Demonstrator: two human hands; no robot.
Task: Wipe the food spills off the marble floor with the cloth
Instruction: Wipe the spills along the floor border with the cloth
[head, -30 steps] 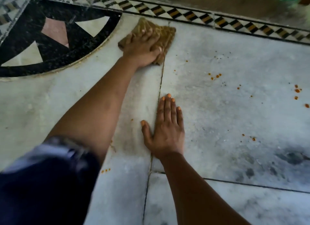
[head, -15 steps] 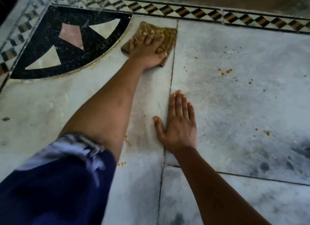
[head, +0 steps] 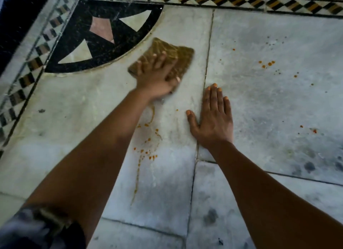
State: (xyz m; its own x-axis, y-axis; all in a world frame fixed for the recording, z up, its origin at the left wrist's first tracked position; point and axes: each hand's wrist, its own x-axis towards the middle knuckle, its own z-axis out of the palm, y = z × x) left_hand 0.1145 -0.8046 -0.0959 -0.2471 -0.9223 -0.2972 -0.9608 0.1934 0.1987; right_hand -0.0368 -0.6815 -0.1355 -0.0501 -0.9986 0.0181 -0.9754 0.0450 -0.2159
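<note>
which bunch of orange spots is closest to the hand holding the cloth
The orange spots and smear just below the left hand on the cloth, beside that forearm. The other clusters lie on the slab beyond the flat right hand.

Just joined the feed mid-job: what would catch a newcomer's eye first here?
The left hand pressing a brown cloth on the marble floor, beside a black curved inlay. Orange spills lie under that forearm, more spots to the right. The right hand rests flat.
</note>
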